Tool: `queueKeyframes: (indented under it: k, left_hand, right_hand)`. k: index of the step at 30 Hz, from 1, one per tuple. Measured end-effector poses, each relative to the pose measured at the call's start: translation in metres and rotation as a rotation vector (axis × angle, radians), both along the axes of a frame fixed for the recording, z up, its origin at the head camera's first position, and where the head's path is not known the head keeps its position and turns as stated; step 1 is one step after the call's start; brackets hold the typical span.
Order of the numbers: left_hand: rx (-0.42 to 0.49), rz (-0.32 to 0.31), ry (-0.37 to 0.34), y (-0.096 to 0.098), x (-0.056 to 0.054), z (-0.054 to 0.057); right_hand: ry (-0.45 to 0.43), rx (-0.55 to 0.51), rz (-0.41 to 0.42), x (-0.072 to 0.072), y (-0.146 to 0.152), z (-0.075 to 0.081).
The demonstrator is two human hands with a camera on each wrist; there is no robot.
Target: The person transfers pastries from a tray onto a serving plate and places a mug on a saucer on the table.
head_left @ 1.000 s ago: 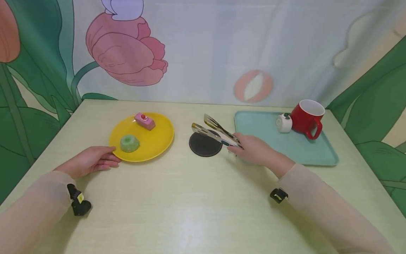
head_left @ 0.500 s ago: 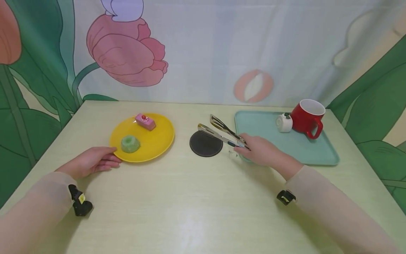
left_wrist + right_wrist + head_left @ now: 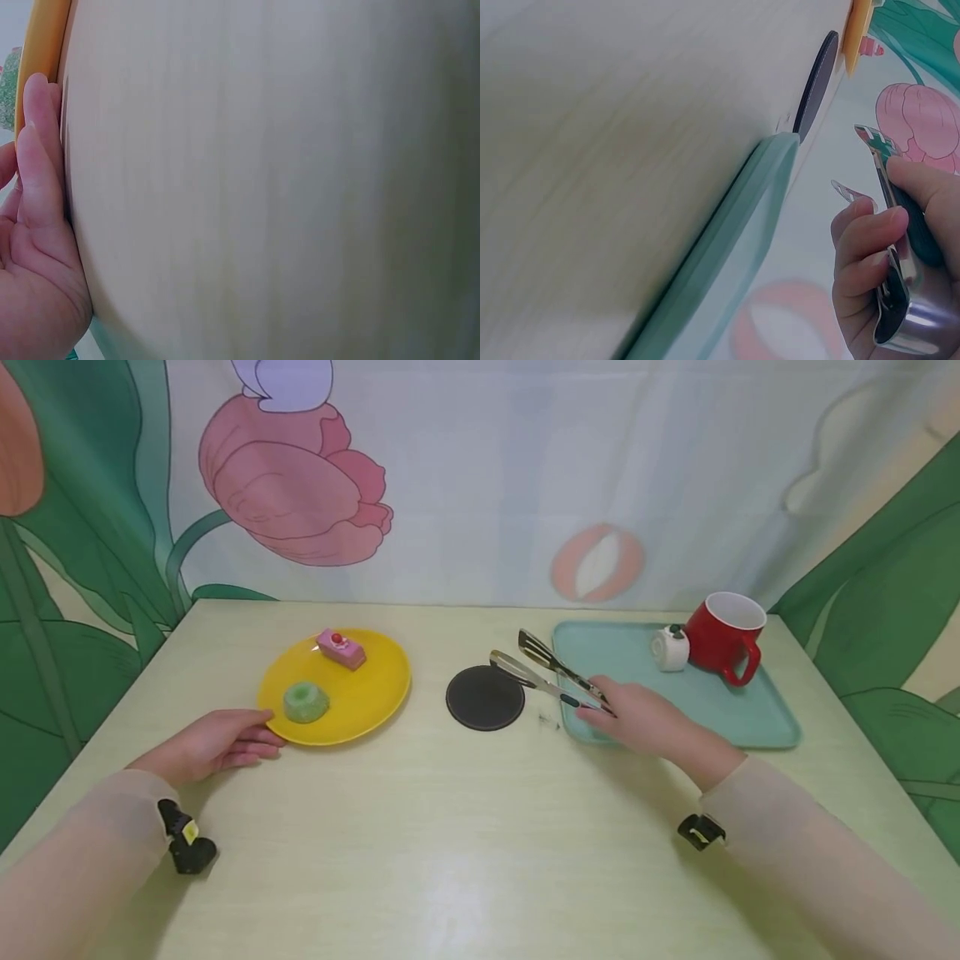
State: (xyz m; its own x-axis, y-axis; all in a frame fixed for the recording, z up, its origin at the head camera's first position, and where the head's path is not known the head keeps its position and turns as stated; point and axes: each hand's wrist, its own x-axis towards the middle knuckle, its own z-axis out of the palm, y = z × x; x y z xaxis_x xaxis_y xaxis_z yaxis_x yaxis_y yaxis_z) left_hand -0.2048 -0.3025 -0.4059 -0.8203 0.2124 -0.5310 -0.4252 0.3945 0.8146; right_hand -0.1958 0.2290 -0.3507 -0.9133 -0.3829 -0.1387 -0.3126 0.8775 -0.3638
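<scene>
My left hand (image 3: 213, 745) holds the near-left rim of the yellow plate (image 3: 378, 693), thumb over the edge and fingers beneath it. In the left wrist view those fingers (image 3: 41, 176) lie along the plate's underside. On the plate sit a pink cake slice (image 3: 341, 649) with a red berry on top and a green ring-shaped dessert (image 3: 305, 702). My right hand (image 3: 648, 718) grips metal tongs (image 3: 546, 687) above the near-left corner of the teal tray (image 3: 742, 718). The tongs' arms are spread, with nothing between their tips, as the right wrist view also shows.
A white cake roll (image 3: 670, 650) stands on the tray beside a red mug (image 3: 716, 635). Between plate and tray lies a round black coaster (image 3: 485, 697). A flower-print curtain (image 3: 465, 485) hangs behind the table's back edge.
My right hand has carried the tongs rightward, from over the coaster toward the tray. The left hand has kept its hold on the plate, and the desserts have not shifted on it.
</scene>
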Motion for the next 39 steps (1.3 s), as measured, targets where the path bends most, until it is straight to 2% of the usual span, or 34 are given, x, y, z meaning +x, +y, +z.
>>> queueKeyframes:
  k: [8, 24, 31, 39]
  left_hand:
    - [0.011, -0.001, 0.005, -0.001, 0.002, 0.001]
    - [0.025, 0.008, -0.015, 0.0, 0.003, -0.001]
    - [0.008, 0.002, 0.001, 0.0, 0.002, 0.001]
    - [-0.003, 0.006, -0.001, 0.001, 0.001, 0.004]
  right_hand:
    - [-0.008, 0.003, -0.008, 0.004, 0.005, 0.002]
    - [-0.07, -0.057, -0.103, 0.013, 0.034, 0.001]
    - [-0.094, -0.08, -0.142, 0.02, 0.045, 0.006]
    - [-0.123, -0.079, -0.183, 0.021, 0.053, 0.005]
